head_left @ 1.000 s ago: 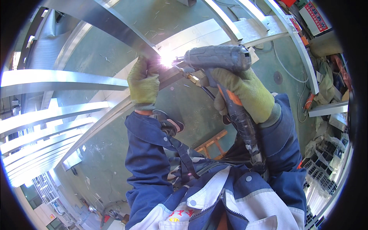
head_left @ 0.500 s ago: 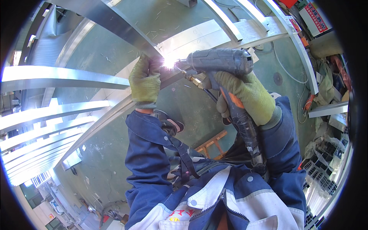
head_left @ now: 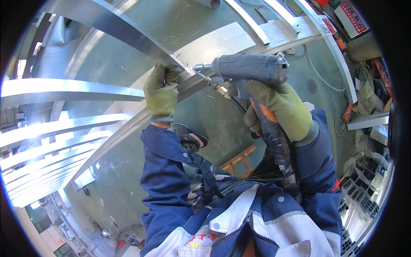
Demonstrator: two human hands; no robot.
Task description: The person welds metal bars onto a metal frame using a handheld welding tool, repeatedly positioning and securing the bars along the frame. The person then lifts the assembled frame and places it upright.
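Note:
My left hand (head_left: 162,89), in a yellow-green glove, grips the edge of a long shiny metal bar (head_left: 120,23) where it meets another metal profile (head_left: 128,122). My right hand (head_left: 280,109), gloved the same way, holds a grey pistol-grip power tool (head_left: 250,68) by its orange and black handle. The tool's tip (head_left: 198,67) points left at the bar, just right of my left fingers. A black hose (head_left: 278,145) runs from the tool down along my right forearm.
Several parallel shiny metal bars (head_left: 51,141) fan out at the left. More metal rails (head_left: 325,38) cross the green floor at the top right. A red wooden frame (head_left: 239,160) lies below the tool. Cables, boxes and clutter (head_left: 364,85) crowd the right edge.
The bright glare at the tool tip has gone. The tool has shifted slightly right and its tip now shows clearly. My left hand keeps its grip on the bar.

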